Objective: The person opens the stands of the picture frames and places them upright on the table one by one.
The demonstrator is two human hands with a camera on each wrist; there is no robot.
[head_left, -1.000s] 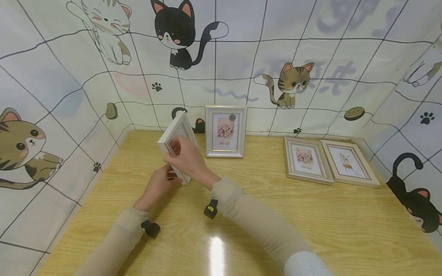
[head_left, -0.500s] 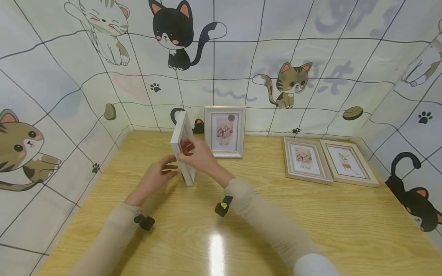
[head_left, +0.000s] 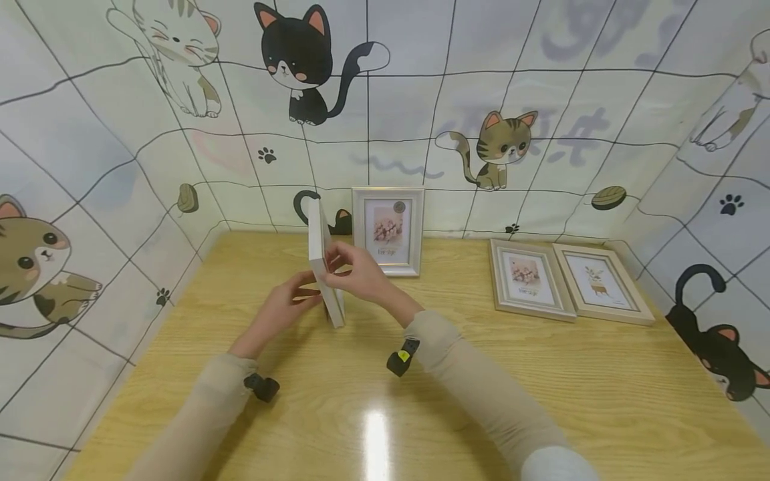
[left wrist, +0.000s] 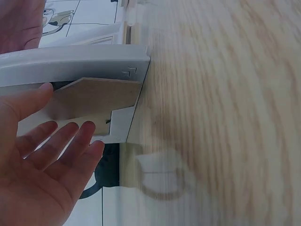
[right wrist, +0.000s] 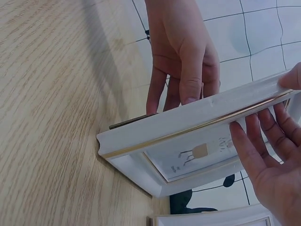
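Left hand (head_left: pixel 283 308) behind, near brown back board (left wrist: pixel 101 96), fingers loosely spread; right hand (head_left: pixel 362 275) pinches white frame (head_left: pixel 316 230) by edge, roughly upright on worktop (head_left: pixel 433 387). Best: steady pinch, lower edge flat, left fingers supporting lightly. Beyond, silver frame (head_left: pixel 388 230): better not bumped.

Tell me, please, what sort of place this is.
Probably a tabletop work or display corner, though the wider room is out of view: a wood-grain table, a wall covering printed with cartoon cats, and several picture frames, a white frame in the right hand among them.
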